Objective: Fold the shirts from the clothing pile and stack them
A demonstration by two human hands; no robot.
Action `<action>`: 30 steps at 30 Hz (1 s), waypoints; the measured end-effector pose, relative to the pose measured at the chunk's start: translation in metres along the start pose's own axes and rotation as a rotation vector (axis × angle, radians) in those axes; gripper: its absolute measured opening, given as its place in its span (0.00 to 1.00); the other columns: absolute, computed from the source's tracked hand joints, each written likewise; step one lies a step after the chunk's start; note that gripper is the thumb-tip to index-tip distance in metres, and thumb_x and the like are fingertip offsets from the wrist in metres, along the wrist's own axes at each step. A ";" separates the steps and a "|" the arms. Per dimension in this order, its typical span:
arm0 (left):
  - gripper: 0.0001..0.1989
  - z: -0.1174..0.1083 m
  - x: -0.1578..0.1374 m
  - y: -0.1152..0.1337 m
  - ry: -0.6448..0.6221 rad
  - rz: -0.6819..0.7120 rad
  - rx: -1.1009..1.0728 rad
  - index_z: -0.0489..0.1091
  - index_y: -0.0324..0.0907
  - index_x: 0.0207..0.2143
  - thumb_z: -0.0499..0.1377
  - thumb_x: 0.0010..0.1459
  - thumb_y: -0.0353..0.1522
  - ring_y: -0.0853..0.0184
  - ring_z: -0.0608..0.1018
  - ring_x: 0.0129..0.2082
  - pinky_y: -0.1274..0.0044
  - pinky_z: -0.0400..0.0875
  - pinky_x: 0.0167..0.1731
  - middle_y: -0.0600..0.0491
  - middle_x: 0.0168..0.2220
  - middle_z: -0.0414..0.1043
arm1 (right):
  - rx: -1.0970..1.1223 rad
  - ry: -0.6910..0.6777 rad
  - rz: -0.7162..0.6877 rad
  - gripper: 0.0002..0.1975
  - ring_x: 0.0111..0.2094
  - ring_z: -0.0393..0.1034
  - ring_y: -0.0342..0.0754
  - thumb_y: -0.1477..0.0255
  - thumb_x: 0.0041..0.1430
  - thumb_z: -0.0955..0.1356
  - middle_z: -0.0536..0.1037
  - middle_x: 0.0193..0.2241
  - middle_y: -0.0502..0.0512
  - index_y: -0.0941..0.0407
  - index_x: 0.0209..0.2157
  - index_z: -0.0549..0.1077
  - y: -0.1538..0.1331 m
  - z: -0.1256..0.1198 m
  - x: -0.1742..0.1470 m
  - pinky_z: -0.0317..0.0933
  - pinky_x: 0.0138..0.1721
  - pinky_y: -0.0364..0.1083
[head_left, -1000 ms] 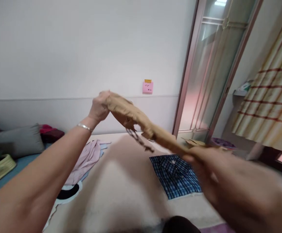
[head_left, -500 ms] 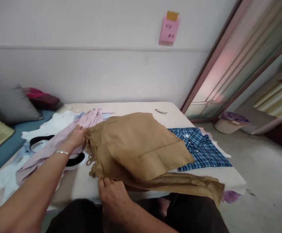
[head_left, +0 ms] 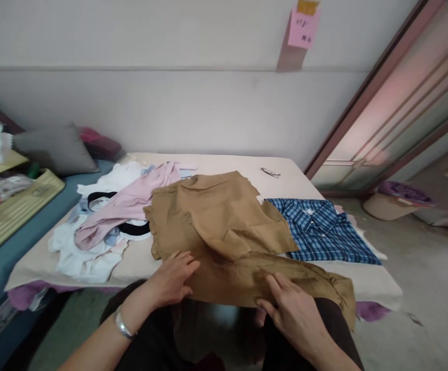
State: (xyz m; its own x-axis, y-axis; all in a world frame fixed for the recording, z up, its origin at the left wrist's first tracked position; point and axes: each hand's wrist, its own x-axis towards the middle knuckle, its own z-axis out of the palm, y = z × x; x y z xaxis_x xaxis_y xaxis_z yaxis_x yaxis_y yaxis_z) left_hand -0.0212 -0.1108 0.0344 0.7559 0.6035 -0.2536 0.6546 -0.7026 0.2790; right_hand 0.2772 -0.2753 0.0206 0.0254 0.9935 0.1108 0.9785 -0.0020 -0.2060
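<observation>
Since half a second ago the left hand [head_left: 173, 281] has left the garment's far edge and now lies flat, fingers spread, on the tan garment [head_left: 224, 226]. The right hand [head_left: 291, 309] presses open-fingered on its near strip. The garment runs left to right, rumpled, folded over, just beyond both hands on the table [head_left: 224, 162].

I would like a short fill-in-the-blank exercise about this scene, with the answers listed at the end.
1. Both hands rest on a garment whose colour is ____.
2. The left hand has a silver ____ on its wrist.
3. Right of the garment lies a checked shirt that is ____ in colour.
4. The right hand lies flat on the cloth, its fingers ____ rather than clenched.

Missing words: brown; bracelet; blue; open
</observation>
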 end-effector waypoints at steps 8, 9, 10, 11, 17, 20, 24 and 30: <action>0.17 -0.047 0.033 -0.047 0.144 -0.641 0.170 0.73 0.39 0.49 0.49 0.66 0.35 0.47 0.82 0.46 0.62 0.74 0.42 0.34 0.45 0.79 | -0.005 0.157 -0.013 0.09 0.32 0.78 0.54 0.64 0.67 0.65 0.80 0.36 0.56 0.52 0.43 0.72 0.017 -0.009 0.003 0.66 0.29 0.47; 0.17 -0.050 0.032 -0.057 0.151 -0.678 0.161 0.74 0.39 0.48 0.49 0.66 0.35 0.47 0.82 0.46 0.63 0.74 0.42 0.35 0.46 0.79 | 0.022 0.130 -0.063 0.07 0.34 0.78 0.53 0.66 0.66 0.66 0.79 0.36 0.55 0.52 0.44 0.72 0.000 0.001 0.007 0.67 0.31 0.47; 0.17 -0.050 0.030 -0.066 0.148 -0.712 0.155 0.74 0.39 0.47 0.49 0.66 0.34 0.48 0.82 0.47 0.63 0.74 0.42 0.35 0.47 0.79 | 0.048 0.097 -0.123 0.08 0.37 0.77 0.52 0.69 0.64 0.68 0.79 0.38 0.56 0.53 0.45 0.72 -0.020 0.015 0.010 0.68 0.34 0.47; 0.17 -0.049 0.028 -0.074 0.143 -0.741 0.153 0.74 0.40 0.47 0.49 0.65 0.34 0.48 0.82 0.47 0.63 0.74 0.42 0.35 0.48 0.79 | 0.065 0.076 -0.186 0.12 0.39 0.77 0.52 0.70 0.61 0.71 0.79 0.40 0.56 0.53 0.46 0.72 -0.042 0.031 0.014 0.68 0.37 0.47; 0.18 -0.034 0.008 -0.094 0.147 -0.804 0.136 0.72 0.43 0.53 0.49 0.65 0.35 0.49 0.81 0.48 0.65 0.74 0.42 0.39 0.48 0.79 | -0.071 0.150 -0.383 0.18 0.50 0.70 0.57 0.76 0.64 0.68 0.76 0.52 0.65 0.57 0.56 0.70 -0.145 0.125 0.051 0.64 0.45 0.52; 0.20 -0.029 -0.004 -0.102 0.221 -0.725 0.132 0.69 0.43 0.57 0.52 0.63 0.31 0.51 0.80 0.50 0.66 0.74 0.44 0.41 0.53 0.77 | -0.025 0.096 -0.349 0.09 0.39 0.70 0.53 0.80 0.63 0.66 0.78 0.39 0.59 0.56 0.43 0.74 -0.149 0.123 0.071 0.60 0.39 0.51; 0.39 -0.023 -0.009 -0.116 0.305 -0.641 0.189 0.53 0.48 0.70 0.53 0.56 0.22 0.55 0.81 0.49 0.67 0.75 0.44 0.42 0.71 0.55 | 0.107 0.063 -0.283 0.10 0.36 0.69 0.50 0.84 0.58 0.65 0.76 0.33 0.54 0.54 0.34 0.72 -0.128 0.071 0.082 0.55 0.39 0.48; 0.49 -0.018 0.025 -0.142 0.315 -0.498 0.282 0.39 0.57 0.74 0.52 0.56 0.19 0.52 0.81 0.49 0.65 0.76 0.43 0.40 0.76 0.33 | 0.275 0.032 -0.212 0.12 0.34 0.72 0.48 0.82 0.59 0.61 0.78 0.33 0.53 0.54 0.34 0.72 -0.091 0.005 0.065 0.57 0.35 0.45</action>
State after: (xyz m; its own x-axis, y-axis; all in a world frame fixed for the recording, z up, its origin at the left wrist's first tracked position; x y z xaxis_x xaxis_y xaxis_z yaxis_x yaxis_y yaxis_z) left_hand -0.0950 0.0104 0.0053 0.3580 0.9337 0.0059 0.9318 -0.3568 -0.0658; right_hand 0.1884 -0.2097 0.0418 -0.1621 0.9644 0.2091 0.8713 0.2393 -0.4285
